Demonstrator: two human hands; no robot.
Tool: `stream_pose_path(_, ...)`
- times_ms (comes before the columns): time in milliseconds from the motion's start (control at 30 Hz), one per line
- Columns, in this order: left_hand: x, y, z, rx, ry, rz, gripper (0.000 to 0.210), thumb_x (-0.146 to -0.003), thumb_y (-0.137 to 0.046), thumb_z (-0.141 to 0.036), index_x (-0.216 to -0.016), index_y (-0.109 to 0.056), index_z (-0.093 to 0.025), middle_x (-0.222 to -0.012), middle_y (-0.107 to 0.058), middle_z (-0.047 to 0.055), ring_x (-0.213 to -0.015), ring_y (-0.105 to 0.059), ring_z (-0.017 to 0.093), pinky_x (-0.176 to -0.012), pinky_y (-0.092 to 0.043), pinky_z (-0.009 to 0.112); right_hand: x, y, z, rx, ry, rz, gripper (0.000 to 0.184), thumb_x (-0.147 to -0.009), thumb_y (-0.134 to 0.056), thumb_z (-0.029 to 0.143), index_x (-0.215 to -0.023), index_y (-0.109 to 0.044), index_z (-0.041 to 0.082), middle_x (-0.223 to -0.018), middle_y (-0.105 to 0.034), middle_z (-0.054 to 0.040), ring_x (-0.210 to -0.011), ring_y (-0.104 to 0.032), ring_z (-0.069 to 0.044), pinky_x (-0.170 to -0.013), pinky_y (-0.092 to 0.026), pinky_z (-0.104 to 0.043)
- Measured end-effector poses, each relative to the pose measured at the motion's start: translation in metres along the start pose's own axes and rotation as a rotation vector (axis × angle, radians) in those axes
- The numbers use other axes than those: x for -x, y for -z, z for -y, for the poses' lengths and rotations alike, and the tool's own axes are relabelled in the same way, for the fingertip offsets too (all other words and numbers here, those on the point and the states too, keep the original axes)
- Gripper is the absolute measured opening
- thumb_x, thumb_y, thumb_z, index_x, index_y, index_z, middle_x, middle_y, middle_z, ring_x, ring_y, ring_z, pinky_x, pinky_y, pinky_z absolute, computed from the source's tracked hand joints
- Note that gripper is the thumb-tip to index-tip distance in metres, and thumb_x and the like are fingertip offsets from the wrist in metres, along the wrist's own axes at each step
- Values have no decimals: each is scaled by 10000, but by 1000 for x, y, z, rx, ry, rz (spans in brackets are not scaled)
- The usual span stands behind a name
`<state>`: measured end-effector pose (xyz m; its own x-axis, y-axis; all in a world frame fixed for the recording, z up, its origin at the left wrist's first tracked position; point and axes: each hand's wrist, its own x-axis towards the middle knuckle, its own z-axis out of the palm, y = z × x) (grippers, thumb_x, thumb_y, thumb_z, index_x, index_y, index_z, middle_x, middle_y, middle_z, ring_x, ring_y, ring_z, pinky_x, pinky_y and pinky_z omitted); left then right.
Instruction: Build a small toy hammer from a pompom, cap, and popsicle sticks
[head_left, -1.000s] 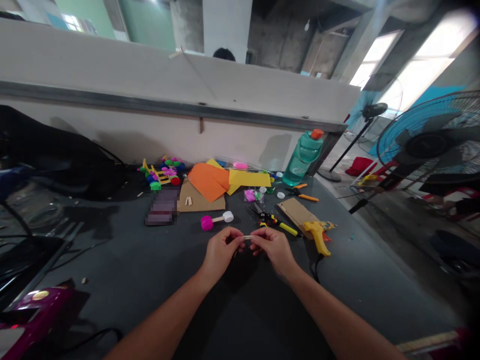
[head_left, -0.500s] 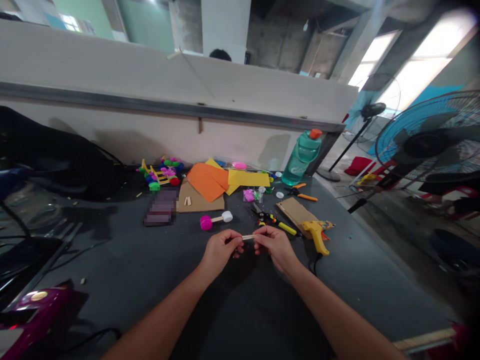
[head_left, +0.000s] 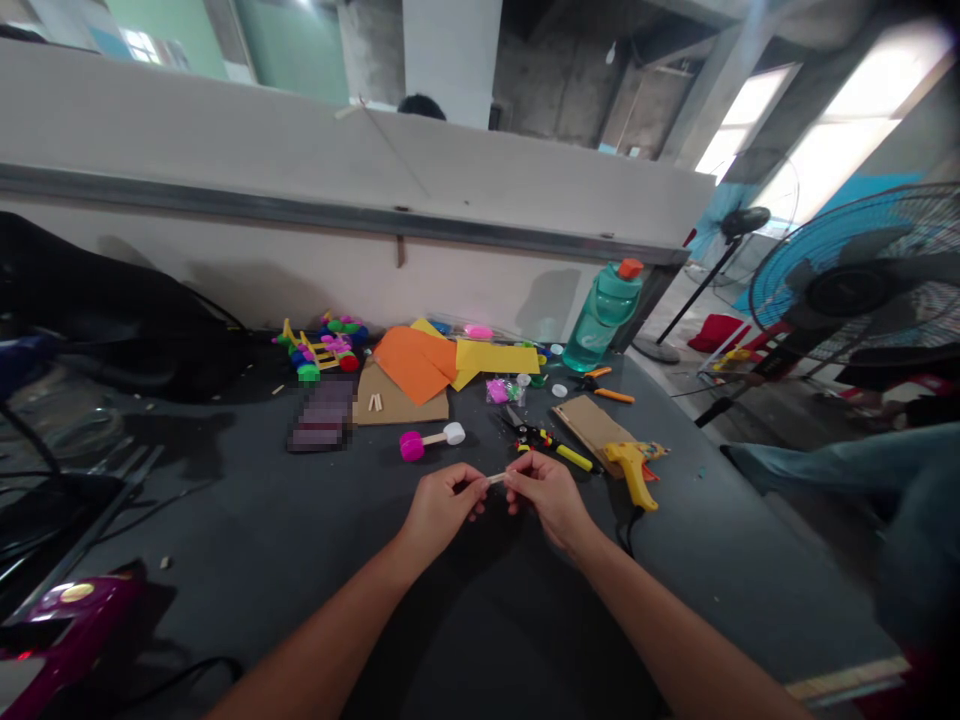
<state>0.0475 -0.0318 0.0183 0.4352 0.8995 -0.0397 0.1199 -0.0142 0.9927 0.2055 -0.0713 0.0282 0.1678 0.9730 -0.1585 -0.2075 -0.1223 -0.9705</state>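
Observation:
Between both hands, over the near middle of the table, is a short pale wooden craft stick (head_left: 497,479). My left hand (head_left: 448,500) pinches its left end with thumb and fingertips, and my right hand (head_left: 546,492) pinches the right end. Whether it is one piece or two laid together, I cannot tell. Just beyond my left hand lies a wooden stick (head_left: 433,439) with a magenta cap (head_left: 412,446) and a white cap (head_left: 454,433) at its ends. Cutting pliers (head_left: 551,443) with yellow-and-black handles rest beyond my right hand.
A yellow glue gun (head_left: 637,472) lies partly over cardboard (head_left: 589,428) at right. Farther back are orange paper (head_left: 418,365), a green bottle (head_left: 602,318) and orange-handled pliers (head_left: 611,388). A purple device (head_left: 90,625) sits at near left. A person's jeans-clad leg (head_left: 817,465) is beside the table.
The stick between my hands has tilted, its right end now higher. A person's leg has come into view at the right. The head behind the partition has shifted left.

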Motion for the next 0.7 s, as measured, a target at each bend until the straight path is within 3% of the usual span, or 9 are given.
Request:
stream_pose_path(200, -1, 1, 2, -44, 14, 22, 213, -760, -550, -372, -805, -634, -182, -623, -605, -10, -532, -572, 137, -447, -434, 211, 1, 1, 3, 45, 12, 12, 250, -593, -761, 334, -663, -584, 171, -480, -584, 33, -420, -516, -109, -428, -455, -234)
stream_pose_path(400, 4, 4, -1, -212, -90, 56, 239, -787, -515, -365, -706, -645, -182, -612, -611, -8, -511, -567, 127, -491, -407, 213, 2, -3, -1, 101, 41, 17, 252, -611, -740, 365, -667, -577, 182, -482, -576, 34, -421, -520, -117, -436, -460, -249)
stream_pose_path(500, 4, 5, -3, -240, -125, 15, 240, -788, -514, -358, -693, -650, -183, -588, -610, -10, -511, -562, 125, -504, -399, 213, 0, 0, 6, 212, 75, 9, 244, -650, -688, 394, -739, -592, 188, -512, -572, 27, -445, -530, -138, -427, -455, -261)
stream_pose_path(600, 1, 9, -4, -204, -107, -104, 229, -784, -526, -366, -701, -636, -182, -567, -590, -19, -500, -551, 117, -477, -388, 202, -3, 28, 26, 598, 216, -200, 304, -735, -574, 437, -916, -603, 194, -676, -622, -21, -565, -588, -181, -499, -473, -295)
stream_pose_path(633, -1, 12, -4, -182, -91, -149, 225, -780, -533, -371, -713, -633, -182, -569, -586, -20, -496, -549, 114, -463, -383, 198, -3, 43, 33, 797, 286, -350, 326, -760, -535, 452, -955, -594, 198, -751, -636, -43, -649, -608, -199, -600, -490, -327)
stream_pose_path(700, -4, 17, -3, -137, -63, -234, 222, -769, -549, -382, -733, -630, -178, -588, -588, -17, -498, -551, 112, -442, -378, 193, -4, 79, 44, 949, 304, -521, 412, -717, -589, 443, -1004, -569, 150, -925, -618, -141, -904, -583, -303, -800, -434, -445)
